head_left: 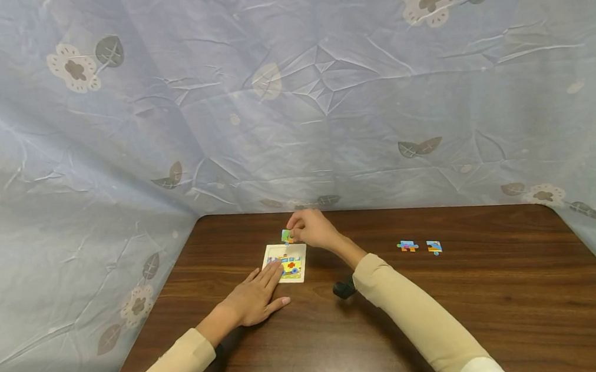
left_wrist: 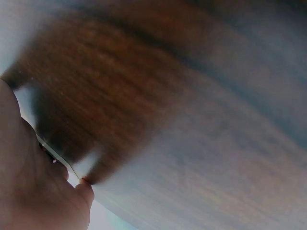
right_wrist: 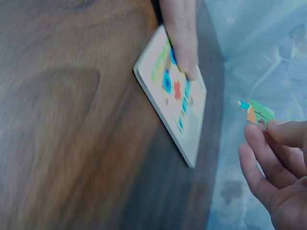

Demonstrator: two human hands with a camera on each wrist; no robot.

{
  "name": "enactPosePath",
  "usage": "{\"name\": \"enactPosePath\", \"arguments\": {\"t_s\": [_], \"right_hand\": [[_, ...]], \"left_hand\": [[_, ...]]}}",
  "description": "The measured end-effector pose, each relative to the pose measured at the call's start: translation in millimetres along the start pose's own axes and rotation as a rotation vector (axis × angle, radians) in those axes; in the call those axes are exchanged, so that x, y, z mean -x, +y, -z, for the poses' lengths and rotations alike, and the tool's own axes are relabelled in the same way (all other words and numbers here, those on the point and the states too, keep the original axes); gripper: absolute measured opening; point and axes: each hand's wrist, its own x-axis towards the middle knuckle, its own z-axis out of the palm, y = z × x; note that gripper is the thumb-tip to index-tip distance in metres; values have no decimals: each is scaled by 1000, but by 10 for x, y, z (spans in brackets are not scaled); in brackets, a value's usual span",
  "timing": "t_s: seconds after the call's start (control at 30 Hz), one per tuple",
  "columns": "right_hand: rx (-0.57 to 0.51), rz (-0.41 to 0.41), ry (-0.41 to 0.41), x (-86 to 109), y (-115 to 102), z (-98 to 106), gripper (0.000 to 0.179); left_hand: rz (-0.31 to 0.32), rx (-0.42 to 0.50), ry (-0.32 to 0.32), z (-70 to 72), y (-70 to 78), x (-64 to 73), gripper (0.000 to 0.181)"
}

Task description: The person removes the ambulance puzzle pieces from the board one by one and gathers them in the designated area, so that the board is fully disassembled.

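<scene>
A small square puzzle board (head_left: pixel 287 278) with a pale frame lies on the table, its picture a yellow vehicle with a red cross and blue wheels. My left hand (head_left: pixel 257 296) rests flat with straight fingers, the fingertips over the board's left side. Between thumb and fingers my right hand (head_left: pixel 312 228) pinches a puzzle piece (right_wrist: pixel 261 113), green with orange and a blue knob, just beyond the board's far edge. In the right wrist view the piece is held up apart from the board. The left wrist view shows the left palm (left_wrist: pixel 38 182) close to the tabletop.
Two loose puzzle pieces, a blue one with a pink mark (head_left: pixel 407 246) and a blue-and-orange one (head_left: pixel 434 247), lie to the right on the brown wooden table (head_left: pixel 499 298). A patterned grey-blue cloth (head_left: pixel 324 118) hangs behind and to the sides.
</scene>
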Motion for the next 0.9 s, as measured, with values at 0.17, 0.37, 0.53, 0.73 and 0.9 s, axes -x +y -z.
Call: {"name": "enactPosePath", "arguments": {"t_s": [0.17, 0.37, 0.53, 0.73, 0.9], "right_hand": [[0, -26, -5, 154, 40, 278, 20], [15, -32, 9, 346, 116, 605, 19], [-12, -72, 18, 529, 219, 823, 18], [-60, -107, 30, 734, 433, 1028, 17], [5, -119, 18, 882, 627, 1188, 16]], "left_hand": [[-6, 12, -6, 11, 12, 2, 87], [-5, 13, 0, 34, 19, 17, 86], [-12, 9, 2, 0, 13, 17, 86], [-11, 17, 0, 4, 27, 30, 85], [-9, 8, 3, 20, 16, 18, 86]]}}
